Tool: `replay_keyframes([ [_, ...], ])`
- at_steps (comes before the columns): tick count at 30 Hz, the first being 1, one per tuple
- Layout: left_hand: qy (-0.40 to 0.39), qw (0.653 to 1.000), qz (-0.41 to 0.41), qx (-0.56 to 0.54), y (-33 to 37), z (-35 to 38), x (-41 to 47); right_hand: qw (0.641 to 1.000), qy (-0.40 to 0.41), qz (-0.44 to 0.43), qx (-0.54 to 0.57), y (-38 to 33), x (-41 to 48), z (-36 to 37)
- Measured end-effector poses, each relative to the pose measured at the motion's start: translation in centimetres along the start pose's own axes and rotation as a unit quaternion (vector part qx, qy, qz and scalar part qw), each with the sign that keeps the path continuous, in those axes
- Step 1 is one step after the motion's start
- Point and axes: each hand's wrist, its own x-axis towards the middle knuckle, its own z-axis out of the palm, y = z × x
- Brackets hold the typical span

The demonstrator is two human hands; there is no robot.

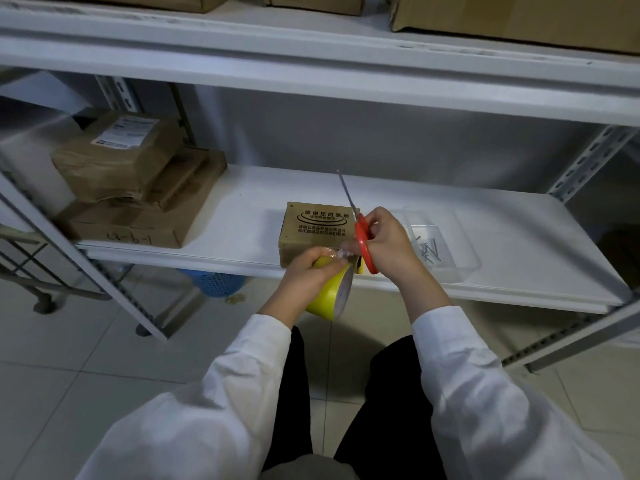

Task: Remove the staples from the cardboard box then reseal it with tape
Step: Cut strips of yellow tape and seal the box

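Note:
A small brown cardboard box (317,230) with black printed text stands on the white shelf (242,216), near its front edge. My left hand (308,271) grips a yellow roll of tape (330,292) just in front of the box, below the shelf edge. My right hand (388,244) holds red-handled scissors (362,242) whose blades point up and away over the box's right end. A short strip of clear tape stretches between the roll and my right fingers, close to the box's front right corner.
A clear plastic tray (450,251) with several metal staples lies on the shelf to the right of my right hand. Stacked brown parcels (138,181) fill the shelf's left end. A blue basket (214,282) sits on the tiled floor below. Slotted metal uprights stand left and right.

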Motion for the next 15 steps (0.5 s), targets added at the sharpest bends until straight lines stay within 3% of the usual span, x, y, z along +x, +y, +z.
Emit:
replay_keyframes([
  [5, 0.01, 1.0, -0.007, -0.018, 0.1, 1.2, 0.3, 0.998, 0.017, -0.04, -0.055, -0.3, -0.2, -0.9],
  [9, 0.017, 0.999, -0.009, 0.04, -0.4, 1.6, 0.1, 0.998, 0.044, -0.043, -0.004, -0.2, 0.0, -1.5],
  [15, 0.036, 0.999, 0.011, 0.026, -0.1, 2.5, 0.2, 0.998, 0.059, -0.038, 0.002, 0.6, 2.0, -2.2],
])
